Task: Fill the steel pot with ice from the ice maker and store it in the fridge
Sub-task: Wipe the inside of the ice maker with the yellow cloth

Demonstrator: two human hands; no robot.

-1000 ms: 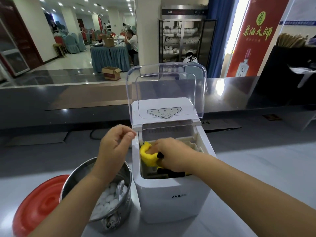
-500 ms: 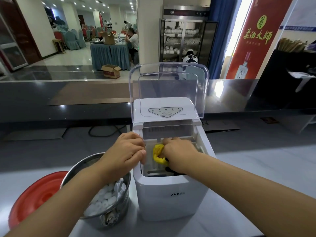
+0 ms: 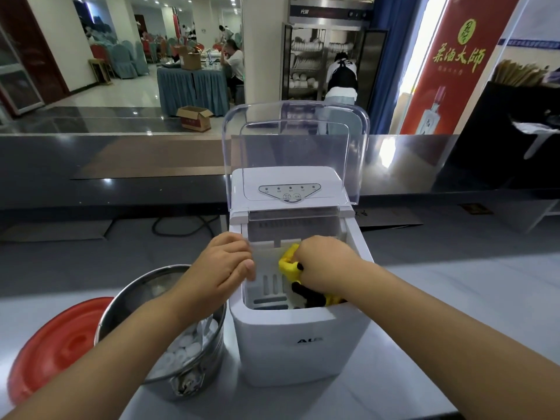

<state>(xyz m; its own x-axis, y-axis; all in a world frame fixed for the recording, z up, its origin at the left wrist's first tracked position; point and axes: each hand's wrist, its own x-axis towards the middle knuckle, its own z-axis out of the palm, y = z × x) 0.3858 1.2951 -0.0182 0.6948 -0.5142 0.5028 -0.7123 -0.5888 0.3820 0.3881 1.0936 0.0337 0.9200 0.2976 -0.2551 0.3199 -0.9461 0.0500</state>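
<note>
The white ice maker point(image 3: 303, 344) stands on the grey counter with its clear lid point(image 3: 295, 153) tipped up. My right hand point(image 3: 324, 265) reaches into its opening and grips a yellow scoop point(image 3: 288, 263) that has a black part. Under the scoop lies the white slotted ice basket point(image 3: 269, 283). My left hand point(image 3: 218, 274) has its fingers curled over the basket's left edge, at the machine's rim. Just left of the machine stands the steel pot point(image 3: 133, 295), with ice pieces point(image 3: 185, 353) lying in it. My left forearm crosses above the pot.
A red round lid point(image 3: 57, 350) lies on the counter left of the pot. Behind the machine runs a dark raised ledge point(image 3: 121, 189), with a black cable point(image 3: 181, 225) below it. People sit and stand in the hall beyond.
My left hand has come down from above the pot onto the left rim of the opening. My right hand has pushed the yellow scoop further back into the ice maker.
</note>
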